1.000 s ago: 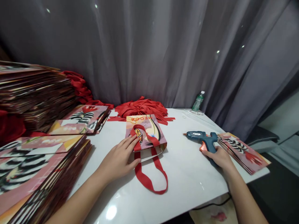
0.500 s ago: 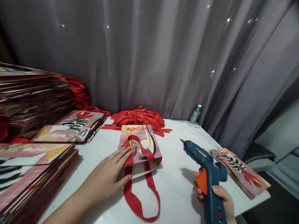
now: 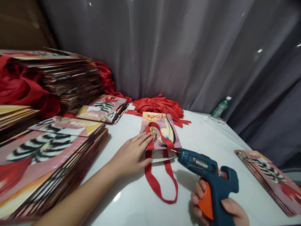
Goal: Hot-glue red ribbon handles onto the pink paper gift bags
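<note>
My left hand (image 3: 131, 155), thumb spread, presses bag (image 3: 169, 125) at 8 o'clock; right hand (image 3: 235, 211) grips glue gun (image 3: 199, 164); best hold nozzle (image 3: 174, 151) steady.

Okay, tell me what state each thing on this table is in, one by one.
MECCA paper bag: lying down, mouth slightly open
Glue gun: held in right hand
Bottle: capped
Red ribbon pile: loose, tangled
Right-hand bag stack: folded flat
</note>
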The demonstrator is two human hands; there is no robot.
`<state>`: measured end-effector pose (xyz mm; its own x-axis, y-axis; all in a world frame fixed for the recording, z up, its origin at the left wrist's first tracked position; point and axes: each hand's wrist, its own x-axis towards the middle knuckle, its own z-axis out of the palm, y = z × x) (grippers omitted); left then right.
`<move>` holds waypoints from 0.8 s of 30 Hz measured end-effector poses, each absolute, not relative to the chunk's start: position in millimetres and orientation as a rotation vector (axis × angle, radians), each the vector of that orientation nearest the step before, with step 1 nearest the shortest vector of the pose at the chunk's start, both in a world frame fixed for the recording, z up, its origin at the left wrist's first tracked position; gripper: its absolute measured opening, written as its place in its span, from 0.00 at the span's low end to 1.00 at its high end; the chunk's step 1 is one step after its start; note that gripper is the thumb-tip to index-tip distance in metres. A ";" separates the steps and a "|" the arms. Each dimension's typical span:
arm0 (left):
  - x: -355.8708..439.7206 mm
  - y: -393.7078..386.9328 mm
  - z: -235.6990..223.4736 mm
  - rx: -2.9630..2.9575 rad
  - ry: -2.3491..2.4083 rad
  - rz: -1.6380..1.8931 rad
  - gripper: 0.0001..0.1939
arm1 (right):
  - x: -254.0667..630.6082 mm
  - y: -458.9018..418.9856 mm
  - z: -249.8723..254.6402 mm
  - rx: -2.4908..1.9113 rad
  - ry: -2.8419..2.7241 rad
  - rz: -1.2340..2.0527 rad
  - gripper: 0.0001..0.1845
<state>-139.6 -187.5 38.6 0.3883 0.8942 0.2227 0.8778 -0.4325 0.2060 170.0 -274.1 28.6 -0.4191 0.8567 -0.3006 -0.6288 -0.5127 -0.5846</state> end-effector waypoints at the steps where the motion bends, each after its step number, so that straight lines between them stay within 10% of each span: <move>1: -138.4 -187.9 39.2 2.572 1.642 0.457 0.37 | 170.4 -273.3 24.6 -0.729 -0.458 2.052 0.22; 13: -132.3 -189.2 43.0 2.549 1.643 0.323 0.38 | 139.2 -262.6 34.2 -0.993 -0.518 2.007 0.17; 24: -131.6 -185.5 41.9 2.548 1.614 0.249 0.40 | 110.1 -255.9 31.0 -1.185 -1.072 1.886 0.32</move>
